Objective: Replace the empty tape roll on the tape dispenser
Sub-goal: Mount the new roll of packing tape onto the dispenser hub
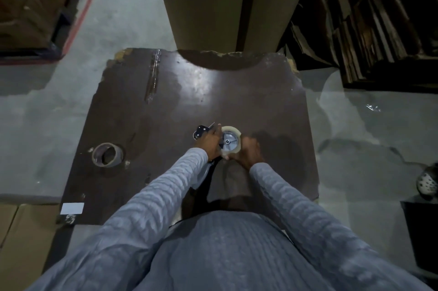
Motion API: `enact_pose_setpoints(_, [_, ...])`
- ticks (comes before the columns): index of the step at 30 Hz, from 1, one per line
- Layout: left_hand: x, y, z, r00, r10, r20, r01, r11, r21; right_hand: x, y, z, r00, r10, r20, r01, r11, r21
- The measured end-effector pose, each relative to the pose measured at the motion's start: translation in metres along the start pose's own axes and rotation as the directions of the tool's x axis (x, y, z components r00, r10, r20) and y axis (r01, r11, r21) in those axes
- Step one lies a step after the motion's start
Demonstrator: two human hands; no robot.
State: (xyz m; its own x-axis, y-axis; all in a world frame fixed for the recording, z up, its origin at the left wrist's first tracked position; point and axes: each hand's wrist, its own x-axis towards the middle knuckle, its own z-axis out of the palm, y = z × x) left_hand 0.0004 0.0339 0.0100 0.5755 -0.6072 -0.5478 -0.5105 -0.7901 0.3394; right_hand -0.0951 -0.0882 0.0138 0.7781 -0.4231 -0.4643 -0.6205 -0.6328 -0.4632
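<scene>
Fingers of both hands, left hand (211, 142) and right hand (248, 152), curl closed around the tape dispenser (228, 141).

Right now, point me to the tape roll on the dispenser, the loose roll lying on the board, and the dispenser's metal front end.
tape roll (233, 130): head view, far rim of the pale roll.
loose roll (97, 156): head view, near-left rim.
metal front end (200, 132): head view, black plate left of the left hand.
</scene>
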Motion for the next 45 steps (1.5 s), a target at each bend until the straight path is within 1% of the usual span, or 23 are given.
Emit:
enact_pose_setpoints(2, [-0.003, 0.0, 0.002, 1.0, -0.002, -0.013, 0.002, 0.999, -0.038, 0.001, 0.001, -0.003, 1.0, 0.018, 0.02, -0.017, 1.0, -0.016])
enact_pose_setpoints(5, [-0.005, 0.0, 0.004, 1.0, -0.017, 0.003, 0.017, 0.999, -0.036, 0.006, 0.005, -0.015, 0.998, -0.012, 0.062, 0.009, 0.999, 0.035])
enact_pose_setpoints(7, [-0.003, 0.0, 0.004, 1.0, -0.022, 0.006, 0.022, 0.999, -0.028, 0.011, 0.005, -0.022, 0.99, -0.058, 0.13, 0.061, 0.998, -0.021])
enact_pose_setpoints(9, [0.0, -0.001, 0.003, 1.0, -0.02, 0.013, 0.021, 1.0, -0.021, 0.017, 0.005, -0.023, 0.983, -0.052, 0.177, 0.069, 0.993, -0.095])
enact_pose_setpoints(10, [0.002, -0.002, 0.003, 1.0, -0.014, 0.017, 0.014, 1.0, -0.02, 0.02, 0.004, -0.022, 0.983, -0.038, 0.18, 0.057, 0.993, -0.103])
enact_pose_setpoints(17, [0.013, -0.008, 0.01, 0.998, -0.013, 0.058, 0.016, 0.999, -0.048, 0.031, 0.008, -0.013, 0.985, 0.005, 0.174, 0.012, 0.995, -0.096])
enact_pose_setpoints(26, [0.023, -0.014, 0.019, 0.998, -0.025, 0.062, 0.032, 0.994, -0.108, 0.04, 0.016, -0.006, 0.988, 0.013, 0.157, -0.007, 0.999, -0.037])
enact_pose_setpoints(31, [0.023, -0.016, 0.022, 0.998, -0.054, 0.031, 0.058, 0.99, -0.129, 0.038, 0.017, -0.001, 0.989, 0.026, 0.142, -0.021, 0.999, -0.04])
enact_pose_setpoints(33, [0.024, -0.016, 0.022, 0.997, -0.064, 0.041, 0.07, 0.985, -0.159, 0.037, 0.017, 0.0, 0.991, 0.03, 0.133, -0.026, 0.999, -0.028])
enact_pose_setpoints(39, [0.021, -0.014, 0.024, 0.996, -0.052, 0.066, 0.059, 0.992, -0.115, 0.036, 0.018, 0.005, 0.991, 0.018, 0.132, -0.012, 0.999, -0.049])
enact_pose_setpoints(43, [0.015, -0.013, 0.021, 0.997, -0.028, 0.067, 0.034, 0.996, -0.084, 0.031, 0.013, 0.0, 0.994, 0.02, 0.103, -0.016, 0.999, -0.04])
enact_pose_setpoints(45, [0.01, -0.01, 0.013, 0.996, -0.017, 0.088, 0.024, 0.997, -0.073, 0.028, 0.009, -0.009, 0.991, 0.016, 0.131, -0.008, 0.998, -0.063])
